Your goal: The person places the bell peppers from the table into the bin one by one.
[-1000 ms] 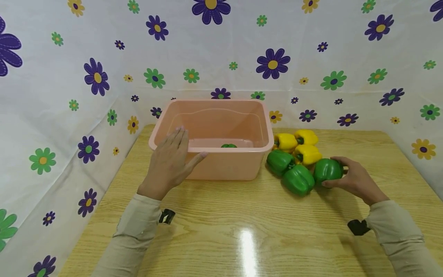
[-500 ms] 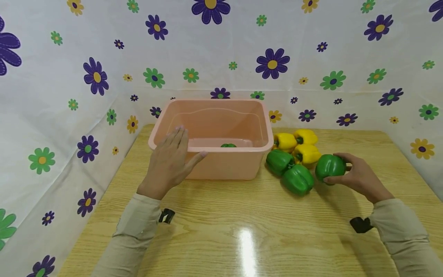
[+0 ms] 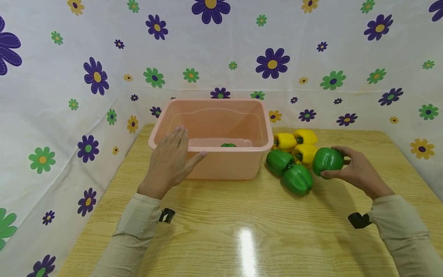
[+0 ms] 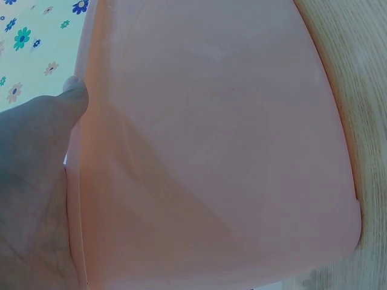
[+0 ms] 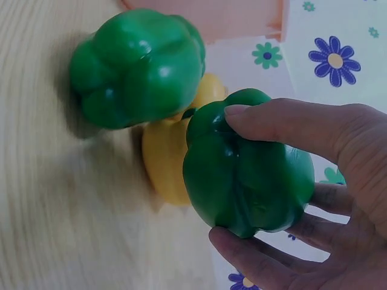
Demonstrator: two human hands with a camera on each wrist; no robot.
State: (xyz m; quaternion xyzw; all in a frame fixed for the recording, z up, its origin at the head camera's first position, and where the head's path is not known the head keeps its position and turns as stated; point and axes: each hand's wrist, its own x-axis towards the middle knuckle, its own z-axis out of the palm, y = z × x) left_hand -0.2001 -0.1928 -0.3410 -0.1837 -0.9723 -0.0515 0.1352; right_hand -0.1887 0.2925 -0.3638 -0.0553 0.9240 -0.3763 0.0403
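Observation:
My right hand point(image 3: 361, 173) grips a green bell pepper point(image 3: 328, 162) between thumb and fingers, raised off the table at the right. In the right wrist view the thumb lies across the top of this green bell pepper point(image 5: 242, 181), with fingertips under its lower side. My left hand point(image 3: 167, 163) rests with straight fingers over the near rim of a pink plastic bin point(image 3: 225, 165), its thumb along the edge. The left wrist view shows the bin's outer wall point(image 4: 224, 139) beside the hand. Inside the bin only the top of a green pepper point(image 3: 228, 145) shows.
Two green bell peppers point(image 3: 298, 179) lie right of the bin, touching each other. Behind them sit several yellow bell peppers point(image 3: 306, 137), partly overlapping. A wooden table point(image 3: 221, 223) carries everything, and a flower-printed sheet point(image 3: 214, 46) hangs behind and at the sides.
My right hand has lifted the green bell pepper off the table, first slightly right, then up and a little left. The left hand and the bin have stayed in place.

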